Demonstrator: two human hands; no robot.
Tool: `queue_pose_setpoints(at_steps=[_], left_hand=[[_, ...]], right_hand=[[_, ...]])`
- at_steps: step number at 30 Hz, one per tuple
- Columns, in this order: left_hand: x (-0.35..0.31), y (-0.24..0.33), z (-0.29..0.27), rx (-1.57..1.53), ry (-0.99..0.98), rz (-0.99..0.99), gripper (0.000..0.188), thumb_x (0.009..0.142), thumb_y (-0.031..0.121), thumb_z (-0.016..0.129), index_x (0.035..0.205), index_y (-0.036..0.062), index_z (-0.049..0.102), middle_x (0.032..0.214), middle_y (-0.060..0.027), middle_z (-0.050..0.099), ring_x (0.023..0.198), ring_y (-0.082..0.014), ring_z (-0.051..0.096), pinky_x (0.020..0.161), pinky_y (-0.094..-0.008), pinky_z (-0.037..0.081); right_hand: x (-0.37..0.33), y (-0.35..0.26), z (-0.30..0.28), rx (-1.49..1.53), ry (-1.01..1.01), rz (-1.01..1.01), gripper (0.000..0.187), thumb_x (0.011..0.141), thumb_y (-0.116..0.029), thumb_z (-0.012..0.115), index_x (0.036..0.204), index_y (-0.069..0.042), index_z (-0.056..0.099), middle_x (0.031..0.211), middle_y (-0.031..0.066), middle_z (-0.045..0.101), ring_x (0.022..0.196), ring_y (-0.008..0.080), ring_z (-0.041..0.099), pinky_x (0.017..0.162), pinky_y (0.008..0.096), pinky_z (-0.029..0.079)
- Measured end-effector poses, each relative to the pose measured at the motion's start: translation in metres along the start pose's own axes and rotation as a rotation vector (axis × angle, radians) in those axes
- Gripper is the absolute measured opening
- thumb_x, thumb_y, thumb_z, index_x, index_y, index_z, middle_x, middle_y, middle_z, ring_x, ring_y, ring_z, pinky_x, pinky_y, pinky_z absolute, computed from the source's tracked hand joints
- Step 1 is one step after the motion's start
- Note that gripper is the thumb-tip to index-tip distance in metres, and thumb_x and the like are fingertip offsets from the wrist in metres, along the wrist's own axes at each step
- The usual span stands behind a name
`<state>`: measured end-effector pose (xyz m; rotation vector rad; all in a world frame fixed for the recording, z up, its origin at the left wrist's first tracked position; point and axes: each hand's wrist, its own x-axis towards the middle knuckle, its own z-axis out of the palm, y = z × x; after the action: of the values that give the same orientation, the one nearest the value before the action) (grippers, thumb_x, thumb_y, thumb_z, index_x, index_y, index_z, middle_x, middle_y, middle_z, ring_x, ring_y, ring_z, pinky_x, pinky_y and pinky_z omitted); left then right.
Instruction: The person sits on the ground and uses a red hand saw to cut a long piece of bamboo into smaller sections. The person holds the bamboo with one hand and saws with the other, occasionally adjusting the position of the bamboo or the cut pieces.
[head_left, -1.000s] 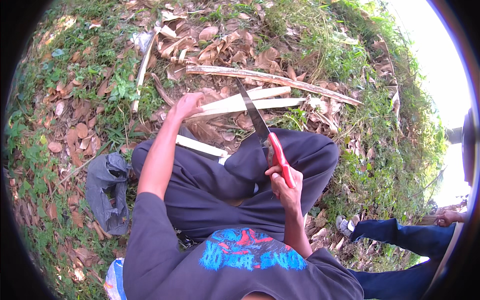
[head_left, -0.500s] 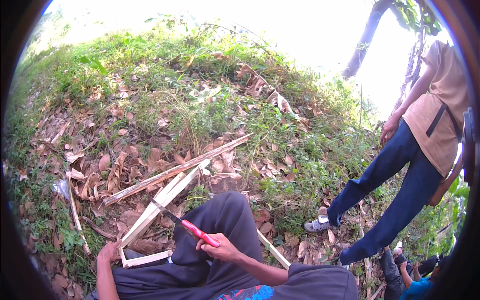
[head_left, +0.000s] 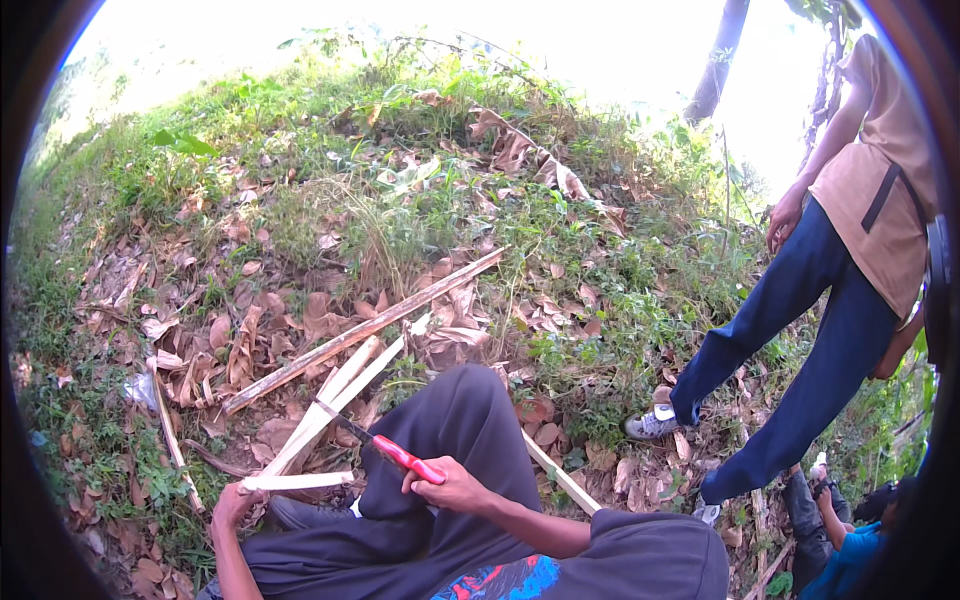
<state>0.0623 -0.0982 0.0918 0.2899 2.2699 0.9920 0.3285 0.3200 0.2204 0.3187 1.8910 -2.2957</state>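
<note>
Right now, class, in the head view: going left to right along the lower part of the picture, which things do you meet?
Left hand gripping a pale split wood strip → red-handled knife → right hand → white shoe of a standing person in blue trousers.

A grassy slope (head_left: 420,200) rises beyond the grip, scattered with dry brown leaves (head_left: 300,320) and patches of green weeds (head_left: 620,290). Up the slope from the grip lies a long pale stick (head_left: 370,328), slanting across the litter. At the top the sky glares white, overexposed. A dark tree trunk (head_left: 722,50) stands far to the upper right, and a person in blue trousers (head_left: 800,330) stands on the right.
</note>
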Motion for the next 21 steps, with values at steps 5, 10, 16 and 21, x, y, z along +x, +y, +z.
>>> queue_pose_setpoints(at_steps=[5, 10, 16, 21], left_hand=[[0.026, -0.040, 0.004, -0.079, 0.086, -0.191, 0.067, 0.096, 0.059, 0.056, 0.108, -0.0050, 0.070, 0.086, -0.0102, 0.073, 0.067, -0.0161, 0.068, 0.051, -0.0276, 0.053], [0.046, -0.049, 0.007, 0.008, 0.041, -0.206, 0.069, 0.099, 0.060, 0.047, 0.111, -0.0038, 0.069, 0.086, -0.0158, 0.072, 0.070, -0.0229, 0.071, 0.053, -0.0373, 0.056], [0.032, -0.005, 0.013, 0.082, 0.116, -0.476, 0.068, 0.087, 0.065, 0.063, 0.093, -0.0023, 0.072, 0.070, -0.0109, 0.067, 0.053, -0.0204, 0.064, 0.052, -0.0334, 0.052], [0.008, 0.041, 0.051, 0.471, 0.499, -0.064, 0.044, 0.083, 0.037, 0.071, 0.105, -0.0003, 0.063, 0.098, -0.0271, 0.069, 0.094, -0.0437, 0.068, 0.082, -0.0531, 0.054]], right_hand=[[0.007, -0.001, 0.003, -0.005, -0.045, -0.004, 0.013, 0.094, -0.012, 0.061, 0.097, -0.002, 0.069, 0.063, -0.0061, 0.049, 0.054, 0.0027, 0.045, 0.050, 0.0213, 0.037], [0.008, -0.018, 0.017, -0.021, -0.050, 0.000, 0.012, 0.092, -0.010, 0.060, 0.093, -0.002, 0.068, 0.061, -0.0066, 0.050, 0.052, 0.0028, 0.045, 0.048, 0.0225, 0.037], [0.005, -0.004, 0.025, -0.021, 0.012, 0.050, 0.014, 0.091, -0.005, 0.058, 0.096, 0.003, 0.069, 0.060, -0.0044, 0.053, 0.048, 0.0027, 0.047, 0.044, 0.0197, 0.038], [0.005, 0.001, 0.026, -0.041, 0.035, 0.082, 0.015, 0.090, -0.003, 0.056, 0.095, 0.006, 0.067, 0.056, -0.0040, 0.050, 0.043, 0.0030, 0.043, 0.040, 0.0205, 0.034]])
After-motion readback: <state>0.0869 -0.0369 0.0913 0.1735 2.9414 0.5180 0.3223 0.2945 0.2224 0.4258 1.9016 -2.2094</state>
